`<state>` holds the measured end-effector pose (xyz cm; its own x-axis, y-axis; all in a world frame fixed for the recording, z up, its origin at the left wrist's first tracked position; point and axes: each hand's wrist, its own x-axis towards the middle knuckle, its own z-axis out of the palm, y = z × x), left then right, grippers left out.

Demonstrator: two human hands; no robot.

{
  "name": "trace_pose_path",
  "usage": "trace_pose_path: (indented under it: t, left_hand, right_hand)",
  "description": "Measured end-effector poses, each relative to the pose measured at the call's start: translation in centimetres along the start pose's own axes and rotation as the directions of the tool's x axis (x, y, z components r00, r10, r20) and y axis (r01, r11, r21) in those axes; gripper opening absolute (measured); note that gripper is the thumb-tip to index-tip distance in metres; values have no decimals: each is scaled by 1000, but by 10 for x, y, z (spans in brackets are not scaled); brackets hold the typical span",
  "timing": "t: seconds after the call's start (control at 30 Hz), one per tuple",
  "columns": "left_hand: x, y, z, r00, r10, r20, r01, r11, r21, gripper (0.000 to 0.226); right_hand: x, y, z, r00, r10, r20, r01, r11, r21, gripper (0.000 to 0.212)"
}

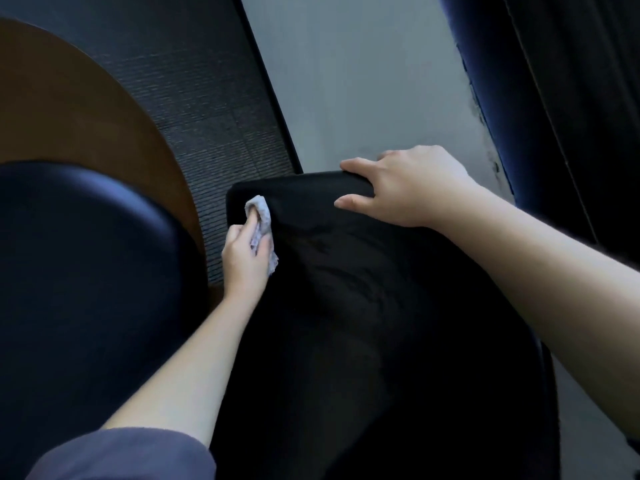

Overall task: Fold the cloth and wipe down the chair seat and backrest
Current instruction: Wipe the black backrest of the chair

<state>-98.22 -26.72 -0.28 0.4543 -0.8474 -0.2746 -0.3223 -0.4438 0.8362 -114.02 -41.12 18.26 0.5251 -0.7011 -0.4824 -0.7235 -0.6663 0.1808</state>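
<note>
A black fabric chair (363,306) fills the middle and lower part of the head view. My left hand (244,252) grips a bunched white cloth (264,216) and presses it against the chair's upper left corner. My right hand (405,188) holds the chair's far top edge, fingers curled over it and thumb lying on the near face. I cannot tell whether the black surface is the seat or the backrest.
A second dark blue padded chair (86,271) stands close on the left. Behind it is a round brown wooden table (69,105). Dark carpet (207,98) meets a light grey floor strip (363,81). A dark blue curtain (536,98) hangs at the right.
</note>
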Motion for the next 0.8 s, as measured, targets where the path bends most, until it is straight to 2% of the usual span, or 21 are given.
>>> trace_pose_path:
  t: [0.1, 0.17, 0.23, 0.27, 0.3, 0.4, 0.57, 0.6, 0.7, 0.73, 0.77, 0.8]
  left_hand:
    - [2, -6, -1, 999, 37, -19, -38, 999, -24, 42]
    - [19, -20, 1, 996, -65, -58, 62, 997, -49, 24]
    - [32, -32, 8, 972, -221, -85, 220, 975, -11, 31]
    - [34, -36, 11, 963, -255, -88, 256, 967, -1, 36]
    - [33, -37, 15, 968, -240, -77, 241, 971, -1, 38]
    - [16, -43, 17, 998, -59, -30, 59, 998, -6, 36]
    - [29, -41, 22, 971, -200, -133, 206, 978, 30, 48]
    - [23, -33, 22, 981, -149, -124, 153, 988, 17, 49]
    - [-3, -24, 20, 984, 169, -53, -168, 986, 18, 54]
    - [-2, -26, 18, 979, 199, -53, -197, 980, 40, 55]
    - [5, -28, 16, 988, 136, -71, -132, 989, 62, 56]
    - [16, -28, 18, 994, -1, -110, 8, 998, 56, 55]
  right_hand:
    - [-2, -1, 0, 1000, 11, -5, -11, 1000, -2, 66]
    - [-1, -1, 1, 1000, 10, -5, -10, 1000, -14, 66]
    - [-2, -2, 0, 1000, 12, -3, -12, 1000, -18, 65]
    - [-3, -2, 0, 1000, 14, -8, -14, 1000, -22, 65]
    - [-3, -2, 0, 1000, 16, -9, -16, 1000, -24, 65]
    - [-4, -2, 0, 1000, 18, 7, -18, 1000, -24, 67]
    - [-3, -2, -1, 1000, 13, 9, -12, 999, -30, 71]
    - [-3, -2, -1, 1000, 14, 10, -14, 1000, -28, 71]
    - [-3, -3, -1, 1000, 20, 12, -19, 1000, -20, 70]
    - [-3, -3, -1, 1000, 21, 10, -21, 1000, -18, 70]
    - [-3, -3, -1, 1000, 21, 9, -21, 1000, -16, 70]
    - [-2, -2, 0, 1000, 20, 7, -20, 1000, -17, 70]
